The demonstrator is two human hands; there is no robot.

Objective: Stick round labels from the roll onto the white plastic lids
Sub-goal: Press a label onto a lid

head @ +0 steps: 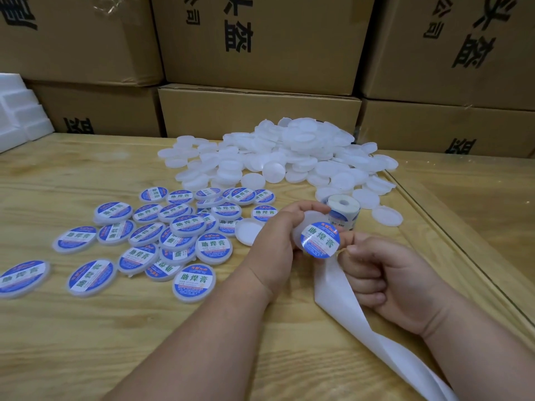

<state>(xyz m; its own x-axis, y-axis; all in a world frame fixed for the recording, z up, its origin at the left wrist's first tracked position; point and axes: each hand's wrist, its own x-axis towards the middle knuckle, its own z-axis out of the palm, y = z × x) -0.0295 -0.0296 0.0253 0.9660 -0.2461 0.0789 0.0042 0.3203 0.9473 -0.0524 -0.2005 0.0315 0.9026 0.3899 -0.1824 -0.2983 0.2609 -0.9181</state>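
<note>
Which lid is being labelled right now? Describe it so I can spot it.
Start at the label roll near the wooden table's right edge. Just in front, the left hand holds a white lid. Unlike its neighbours, it is lifted and a round blue label is half-applied.

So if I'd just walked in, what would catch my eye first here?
Probably the two hands at the centre: the left hand holds a white lid while the right hand brings a blue round label onto it. Next, the big heap of bare white lids behind, and the spread of labelled lids to the left on the wooden table.
</note>
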